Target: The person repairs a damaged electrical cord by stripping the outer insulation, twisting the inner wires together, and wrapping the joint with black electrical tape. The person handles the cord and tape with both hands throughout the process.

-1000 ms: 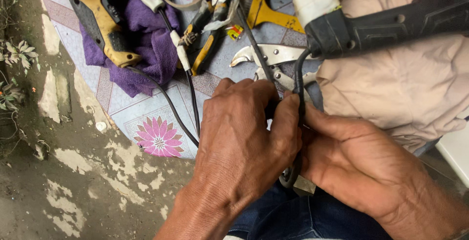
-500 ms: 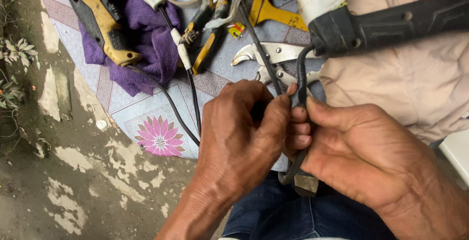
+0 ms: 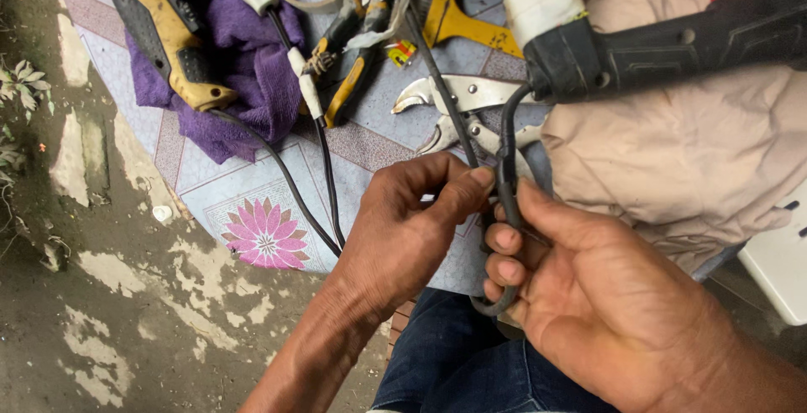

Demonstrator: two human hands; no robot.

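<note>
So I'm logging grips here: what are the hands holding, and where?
Both hands, right and left, pinch the dark cable just below the black power tool, at its bend.

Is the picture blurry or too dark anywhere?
Head view: soft, even daylight, no harsh shadows or glare; the left hand and right hand on the black cable look sharp; the yellow drill at the top edge is cut off; the ground at the left is dimmer.

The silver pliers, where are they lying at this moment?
In the head view the silver pliers lie open on the patterned mat, above the left hand, between the yellow-handled brush and the beige cloth.
</note>
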